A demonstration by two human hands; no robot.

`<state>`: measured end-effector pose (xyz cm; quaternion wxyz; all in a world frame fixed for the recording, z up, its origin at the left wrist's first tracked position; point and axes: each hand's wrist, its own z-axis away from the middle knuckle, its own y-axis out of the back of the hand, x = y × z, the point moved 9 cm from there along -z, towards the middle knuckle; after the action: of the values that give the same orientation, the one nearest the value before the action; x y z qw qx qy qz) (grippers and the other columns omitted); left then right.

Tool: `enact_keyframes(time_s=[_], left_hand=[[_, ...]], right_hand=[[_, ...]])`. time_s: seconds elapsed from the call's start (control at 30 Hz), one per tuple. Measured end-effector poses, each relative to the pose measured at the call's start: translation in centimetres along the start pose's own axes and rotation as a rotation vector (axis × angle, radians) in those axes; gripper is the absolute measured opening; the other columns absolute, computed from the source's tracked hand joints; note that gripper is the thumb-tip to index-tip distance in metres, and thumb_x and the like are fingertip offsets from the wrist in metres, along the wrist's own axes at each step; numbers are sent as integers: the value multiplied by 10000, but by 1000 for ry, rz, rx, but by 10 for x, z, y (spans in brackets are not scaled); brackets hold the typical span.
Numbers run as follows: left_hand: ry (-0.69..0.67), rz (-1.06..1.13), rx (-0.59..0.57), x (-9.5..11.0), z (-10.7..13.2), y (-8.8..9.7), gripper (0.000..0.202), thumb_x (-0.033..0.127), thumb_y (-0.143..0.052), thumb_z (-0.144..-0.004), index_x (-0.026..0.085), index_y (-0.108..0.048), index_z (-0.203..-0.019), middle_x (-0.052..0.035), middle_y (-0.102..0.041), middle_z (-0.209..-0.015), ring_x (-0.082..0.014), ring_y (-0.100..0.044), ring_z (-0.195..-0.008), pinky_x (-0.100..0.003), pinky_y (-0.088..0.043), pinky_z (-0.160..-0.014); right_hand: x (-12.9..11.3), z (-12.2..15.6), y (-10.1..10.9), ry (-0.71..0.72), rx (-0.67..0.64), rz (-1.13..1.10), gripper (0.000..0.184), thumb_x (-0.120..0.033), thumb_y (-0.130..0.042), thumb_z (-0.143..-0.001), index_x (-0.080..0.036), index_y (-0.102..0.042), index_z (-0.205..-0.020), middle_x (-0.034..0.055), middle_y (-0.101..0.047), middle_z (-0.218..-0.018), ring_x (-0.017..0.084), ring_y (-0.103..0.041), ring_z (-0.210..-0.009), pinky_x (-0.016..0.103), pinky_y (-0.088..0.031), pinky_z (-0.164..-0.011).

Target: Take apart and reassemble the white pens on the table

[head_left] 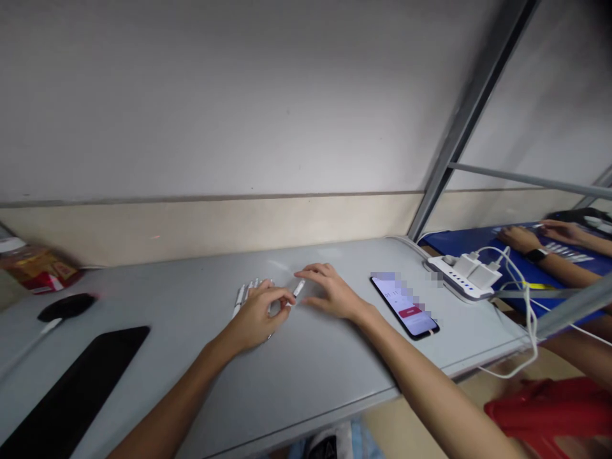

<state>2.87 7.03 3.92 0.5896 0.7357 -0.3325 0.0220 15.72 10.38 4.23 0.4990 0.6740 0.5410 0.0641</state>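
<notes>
My left hand (258, 317) is closed in a pinch, thumb against forefinger, on one end of a slim white pen (299, 288) with a dark band. The pen points up and away from the fingertips. Beside its far end is my right hand (329, 292), thumb and fingers apart; whether a fingertip touches the pen I cannot tell. Several more white pens (239, 295) lie side by side on the grey desk (296, 389), just behind and left of my left hand, which partly hides them.
A lit phone (404, 306) lies right of my right hand. Beyond it sits a white power strip (459, 278) with plugs and cables. At left are a black mat (81, 389), a round black charger (67, 307) and a jar (41, 268). Another person's hands (521, 241) rest over a blue surface.
</notes>
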Motion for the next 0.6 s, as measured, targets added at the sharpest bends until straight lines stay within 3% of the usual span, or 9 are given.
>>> enact_keyframes(time_s=[0.1,0.17,0.33,0.5,0.6], left_hand=[[-6,-9,27,-1,1,2,165,269,-472,-879,245,-630,-917,9,-617,-856,-163,-532,-844,-319,-368,-840],[12,-29,62,-5,1,4,180,300,-450,-905,242,-604,-977,1,-617,-921,-164,-538,-875,-334,-361,-873],[-27,-125,82,-7,0,6,237,341,-403,-944,242,-574,-1076,-24,-631,-1018,-192,-526,-975,-356,-335,-885],[-64,-249,105,-5,-2,9,270,288,-313,-978,216,-573,-986,-31,-647,-908,-191,-515,-877,-344,-316,-790],[-91,-335,131,-3,-1,11,245,258,-318,-973,209,-556,-943,-36,-639,-868,-196,-504,-837,-351,-302,-767]], right_hand=[[-5,-1,-7,17,-47,-6,252,-309,-565,-897,-238,-632,-1129,87,-629,-1081,215,-511,-1023,372,-392,-908],[0,-2,-6,-34,-31,-43,202,-321,-523,-922,-205,-669,-997,70,-658,-941,187,-539,-911,325,-399,-846],[24,1,-3,-298,33,-347,314,-426,-509,-903,-161,-656,-818,0,-595,-713,112,-473,-639,234,-353,-624],[36,10,-31,-555,-163,-807,463,-567,-492,-856,-140,-634,-745,-49,-409,-544,75,-314,-479,223,-232,-468],[37,16,-43,-655,-241,-970,475,-585,-496,-844,-135,-618,-750,-55,-382,-525,70,-270,-445,228,-180,-436]])
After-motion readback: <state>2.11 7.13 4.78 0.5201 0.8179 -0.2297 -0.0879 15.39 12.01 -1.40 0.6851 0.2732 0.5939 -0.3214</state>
